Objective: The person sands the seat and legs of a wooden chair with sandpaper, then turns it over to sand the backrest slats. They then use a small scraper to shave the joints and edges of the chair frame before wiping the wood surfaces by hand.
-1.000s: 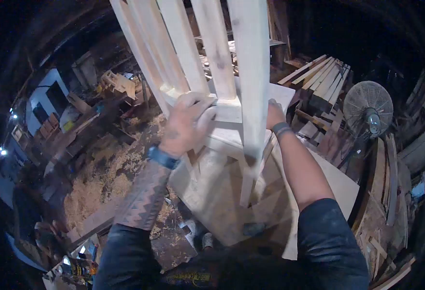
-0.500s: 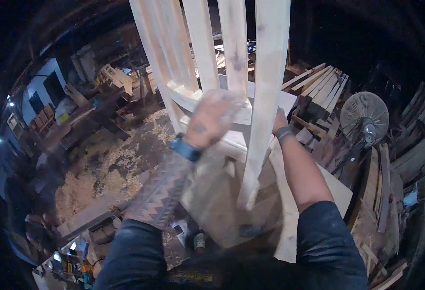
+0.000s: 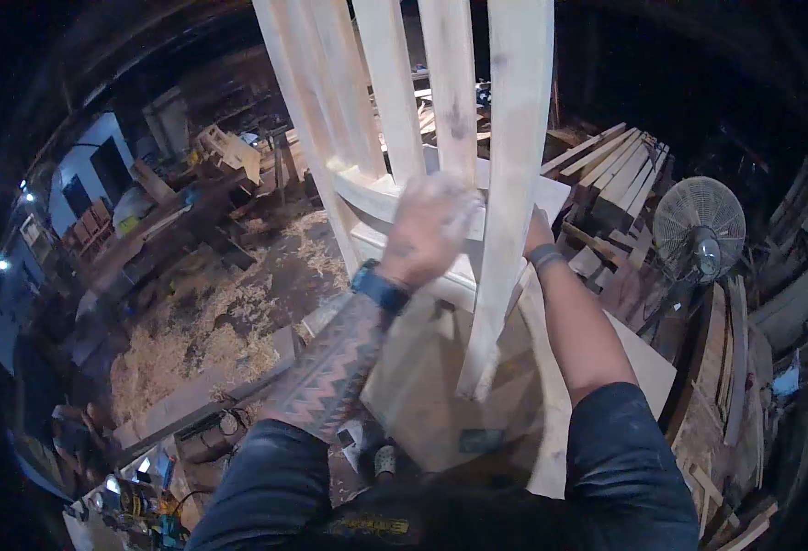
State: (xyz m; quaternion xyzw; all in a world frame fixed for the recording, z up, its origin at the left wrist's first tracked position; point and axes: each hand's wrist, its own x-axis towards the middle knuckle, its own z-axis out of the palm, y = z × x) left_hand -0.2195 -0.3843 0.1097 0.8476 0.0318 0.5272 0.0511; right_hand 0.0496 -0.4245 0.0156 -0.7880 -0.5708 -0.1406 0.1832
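Note:
A pale, unfinished wooden chair (image 3: 520, 119) with a tall slatted back stands tilted in front of me. My left hand (image 3: 429, 230), with a dark watch on its wrist, is over the curved lower back rail at the foot of the slats. Its fingers are smeared by motion, and I cannot make out whether anything is under them. Behind the nearest back post, my right hand (image 3: 537, 234) is closed at the chair's side, its fingers mostly hidden by the post. Below the rail lies a broad flat wooden panel (image 3: 422, 386).
Wood shavings (image 3: 206, 340) cover the floor at left. Stacked boards (image 3: 620, 170) lie behind, and a standing fan (image 3: 700, 230) is at right. More planks (image 3: 721, 367) lean beside it. Tools (image 3: 137, 505) sit at lower left.
My left hand has moved a little to the right along the lower rail. The view has shifted slightly; my right hand keeps its place at the post.

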